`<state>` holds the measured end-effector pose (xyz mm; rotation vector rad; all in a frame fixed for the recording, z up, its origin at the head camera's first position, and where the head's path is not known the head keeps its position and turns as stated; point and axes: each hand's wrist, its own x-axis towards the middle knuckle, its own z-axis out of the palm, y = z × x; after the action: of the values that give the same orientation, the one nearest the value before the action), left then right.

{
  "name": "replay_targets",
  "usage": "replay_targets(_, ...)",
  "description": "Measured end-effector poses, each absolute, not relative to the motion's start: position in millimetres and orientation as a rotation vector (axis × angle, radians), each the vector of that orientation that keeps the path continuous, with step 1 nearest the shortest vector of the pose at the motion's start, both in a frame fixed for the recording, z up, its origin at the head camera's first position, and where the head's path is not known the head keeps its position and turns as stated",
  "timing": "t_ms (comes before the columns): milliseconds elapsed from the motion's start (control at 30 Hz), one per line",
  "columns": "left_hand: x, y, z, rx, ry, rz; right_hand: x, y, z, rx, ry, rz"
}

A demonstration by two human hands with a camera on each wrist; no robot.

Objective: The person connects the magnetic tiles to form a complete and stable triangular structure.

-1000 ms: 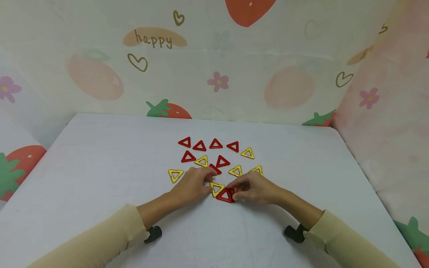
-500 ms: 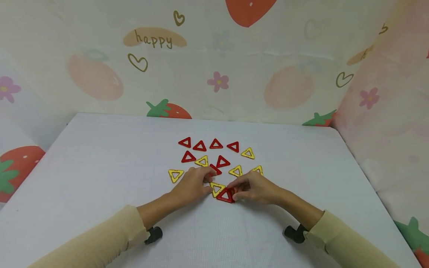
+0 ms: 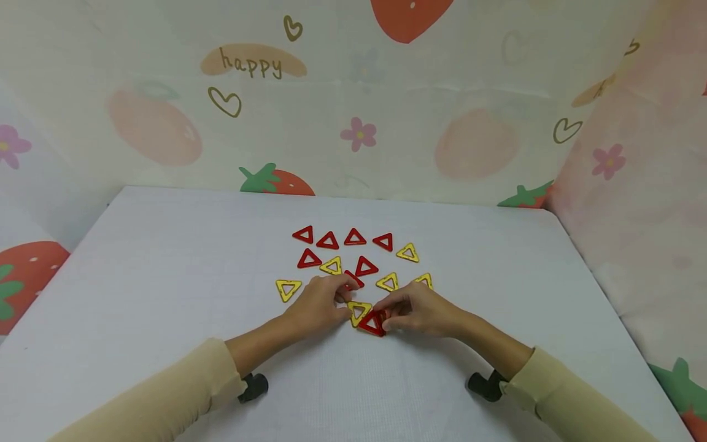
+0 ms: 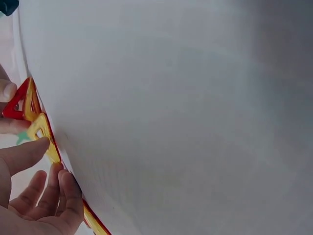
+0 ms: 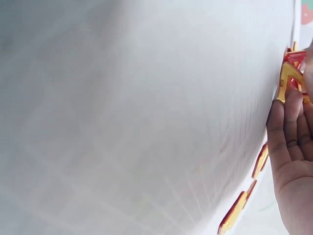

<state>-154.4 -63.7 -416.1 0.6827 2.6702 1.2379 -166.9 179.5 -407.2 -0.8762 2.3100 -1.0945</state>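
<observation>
Only a slight shift is noted since the earlier frame: the yellow translucent plastic triangular frame (image 3: 359, 304) and the red translucent plastic triangular frame (image 3: 371, 330) sit a touch nearer the person, while both hands keep their positions. Location: the two frames meet on the white tabletop (image 3: 353, 393), directly between the hands. The left hand (image 3: 323, 305) pinches the yellow frame at its outer side, thumb against fingers. The right hand (image 3: 422, 310) is clamped on the right side of the red frame; an amber piece (image 5: 283, 81) shows at its fingers in the right wrist view, and how many pieces it grips cannot be told. Judged purpose of the opposing grips: steadying the frames and keeping their edges in line. Whether those edges abut or overlap is not confirmed. Loose red and yellow triangular frames lie beyond, one loose red frame (image 3: 359, 282) just beside the left fingertips, so far-side clearance is judged tight. Greater room lies toward the person; the back edge, against the printed cloth (image 3: 414, 92), is well apart.
</observation>
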Motion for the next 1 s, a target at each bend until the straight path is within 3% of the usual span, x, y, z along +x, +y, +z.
replay_targets(1000, -144.7, -56.9, -415.9, 0.649, 2.786, 1.131, -167.0, 179.4, -408.9, -0.922, 2.305, -1.113)
